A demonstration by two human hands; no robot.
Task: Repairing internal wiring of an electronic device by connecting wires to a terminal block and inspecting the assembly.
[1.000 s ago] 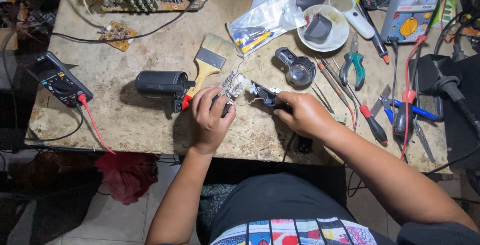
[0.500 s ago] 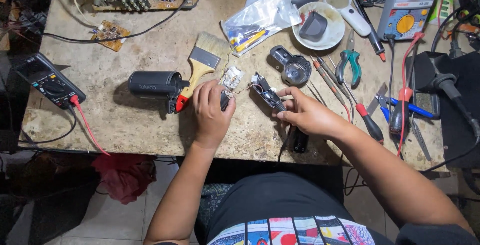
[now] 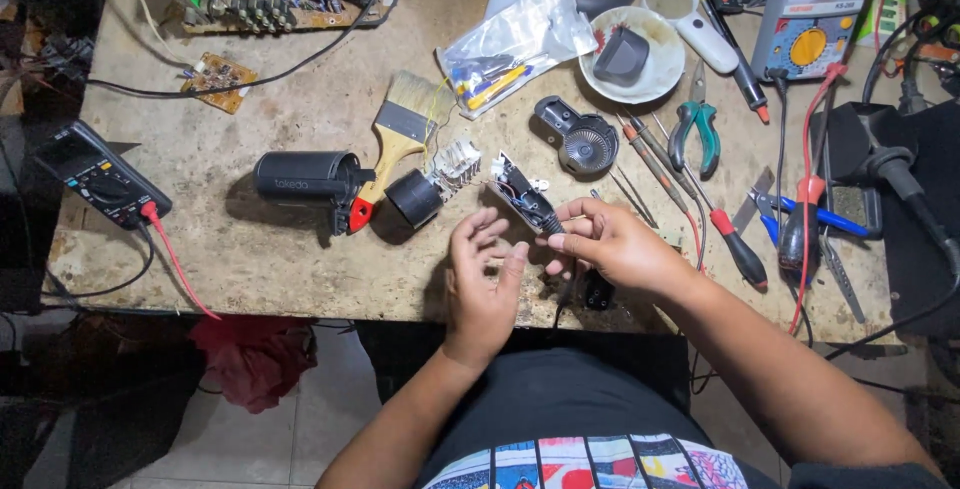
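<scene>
- A worn, stained workbench [image 3: 280, 249] fills the view from above, crowded with electronics repair gear.
- Compared with half a second ago, the left hand [image 3: 482, 284] has let go and pulled back toward the body; it had been up against the small parts near the paintbrush [image 3: 400, 144].
- That left hand now hovers with its fingers spread and loosely curled, holding nothing.
- The right hand [image 3: 615, 246] pinches a small opened device [image 3: 522, 194], black with exposed wiring, between thumb and fingertips at its near end.
- The device slants up and away from the fingers, toward the bench's middle, its far end free.
- Just beyond it lie a black cylinder cap [image 3: 413, 198] and a white ribbed part [image 3: 455, 161].
- To the right are screwdrivers [image 3: 735, 244] and green-handled pliers [image 3: 700, 124]; a multimeter [image 3: 95, 177] sits at far left.
</scene>
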